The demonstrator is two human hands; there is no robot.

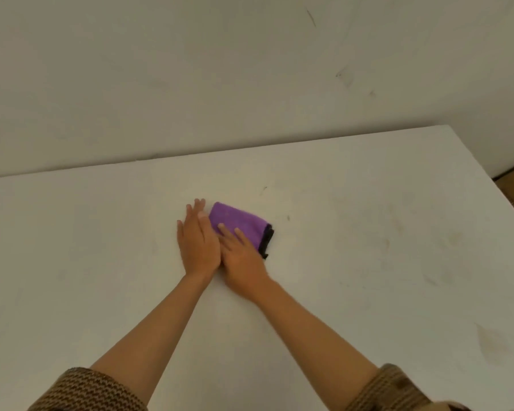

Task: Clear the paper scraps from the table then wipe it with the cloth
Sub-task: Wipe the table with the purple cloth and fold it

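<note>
- Your left hand (197, 241) lies flat, palm down, on the white counter (368, 232), fingers extended toward the wall (190, 69).
- Your right hand (241, 256) lies flat beside it, the two hands touching along their inner edges; its fingers rest on the near part of the cloth (238, 222).
- The cloth is purple, folded, with a black edge on its right side. It sits on the counter just right of your left hand's fingertips.
- The counter carries faint brownish smudges toward its right side and two small dark specks near the cloth.
- Knitted brown sleeves (86, 390) are pushed up both forearms.
- The wall shows scuff marks at upper right.
</note>
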